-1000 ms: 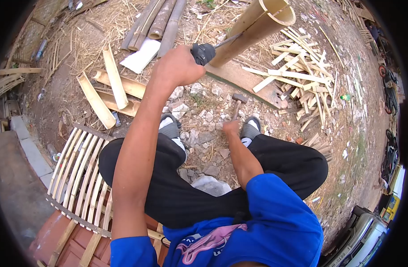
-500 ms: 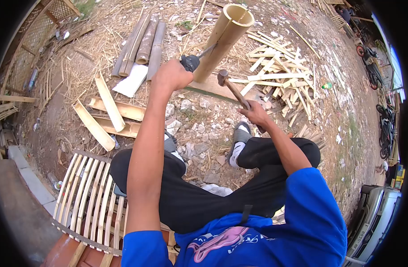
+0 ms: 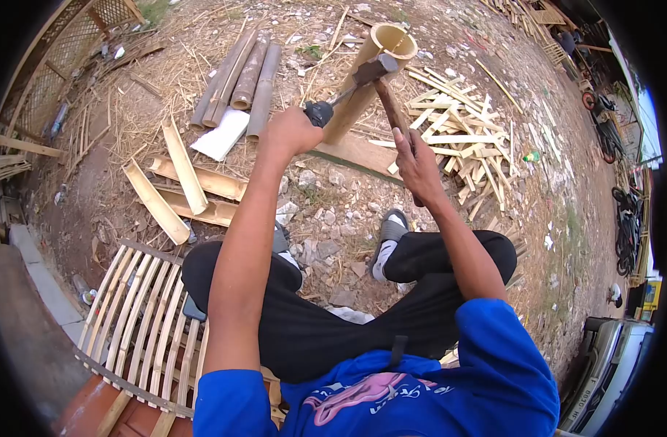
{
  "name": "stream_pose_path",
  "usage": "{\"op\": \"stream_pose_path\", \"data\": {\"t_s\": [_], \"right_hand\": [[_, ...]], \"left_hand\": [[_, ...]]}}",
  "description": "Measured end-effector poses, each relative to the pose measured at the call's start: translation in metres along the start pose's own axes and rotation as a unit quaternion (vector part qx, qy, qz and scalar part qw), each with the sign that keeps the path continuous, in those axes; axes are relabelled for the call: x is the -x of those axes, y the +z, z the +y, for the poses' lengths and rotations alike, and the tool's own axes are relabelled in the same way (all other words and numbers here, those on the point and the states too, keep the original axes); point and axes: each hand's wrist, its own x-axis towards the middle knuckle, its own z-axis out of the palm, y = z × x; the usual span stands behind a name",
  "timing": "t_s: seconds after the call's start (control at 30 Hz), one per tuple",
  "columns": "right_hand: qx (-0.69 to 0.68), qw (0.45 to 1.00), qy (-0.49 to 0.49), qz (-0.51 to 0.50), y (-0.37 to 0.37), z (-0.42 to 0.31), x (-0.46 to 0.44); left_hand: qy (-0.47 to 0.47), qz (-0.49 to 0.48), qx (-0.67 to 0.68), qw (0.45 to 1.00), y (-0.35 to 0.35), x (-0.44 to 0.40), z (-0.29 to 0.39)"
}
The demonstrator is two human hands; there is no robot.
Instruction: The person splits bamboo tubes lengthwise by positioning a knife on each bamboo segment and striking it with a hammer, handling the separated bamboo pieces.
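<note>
My left hand [image 3: 291, 132] is closed around the black handle [image 3: 319, 113] of a knife. The knife's thin metal blade [image 3: 342, 96] runs into the side of an upright bamboo tube [image 3: 352, 109], which leans slightly and has a split down from its open top. In my right hand [image 3: 419, 166] is a hammer [image 3: 390, 104], gripped by its wooden shaft. The hammer's head is raised in front of the tube, close to the blade; I cannot tell whether they touch. The tube stands on a wooden board [image 3: 370, 154].
Pale bamboo strips [image 3: 468, 138] lie piled right of the tube. Whole bamboo poles [image 3: 253, 73] and a white sheet [image 3: 222, 132] lie at left, with split halves [image 3: 155, 200] nearer. A slatted bamboo rack [image 3: 140, 320] sits by my left knee. Rubble covers the ground.
My right hand has lifted the hammer, bringing its head up from beside the tube's lower part to in front of its upper part. My left hand keeps hold of the knife.
</note>
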Motion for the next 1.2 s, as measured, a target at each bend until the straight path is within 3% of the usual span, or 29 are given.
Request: {"op": "stream_pose_path", "data": {"t_s": [0.07, 0.23, 0.37, 0.67, 0.87, 1.07, 1.13, 1.2], "right_hand": [[0.073, 0.997, -0.031, 0.016, 0.011, 0.018, -0.009], [0.067, 0.998, -0.021, 0.001, 0.011, 0.02, -0.016], [-0.006, 0.998, 0.032, -0.052, 0.01, 0.019, -0.021], [-0.023, 0.997, 0.051, -0.048, 0.014, 0.023, -0.019], [-0.044, 0.996, 0.073, -0.032, 0.024, 0.023, -0.016], [-0.059, 0.996, 0.063, -0.024, 0.027, 0.024, -0.019], [-0.066, 0.996, 0.065, -0.015, 0.013, -0.003, -0.018], [-0.084, 0.996, 0.007, 0.021, -0.009, -0.038, -0.02]], "left_hand": [[-0.015, -0.027, -0.012, 0.999, -0.009, 0.006, 0.008], [-0.024, -0.016, 0.0, 1.0, -0.001, -0.003, -0.001], [0.011, 0.041, 0.031, 0.999, 0.009, -0.009, -0.007], [-0.033, -0.025, 0.007, 0.999, 0.004, -0.006, -0.001], [0.001, 0.032, 0.043, 0.999, 0.007, -0.004, -0.004], [0.003, 0.03, 0.037, 0.999, 0.007, -0.007, -0.004], [-0.019, 0.003, 0.018, 1.0, 0.002, -0.007, 0.0], [-0.031, -0.012, 0.007, 0.999, -0.001, -0.005, 0.003]]}}
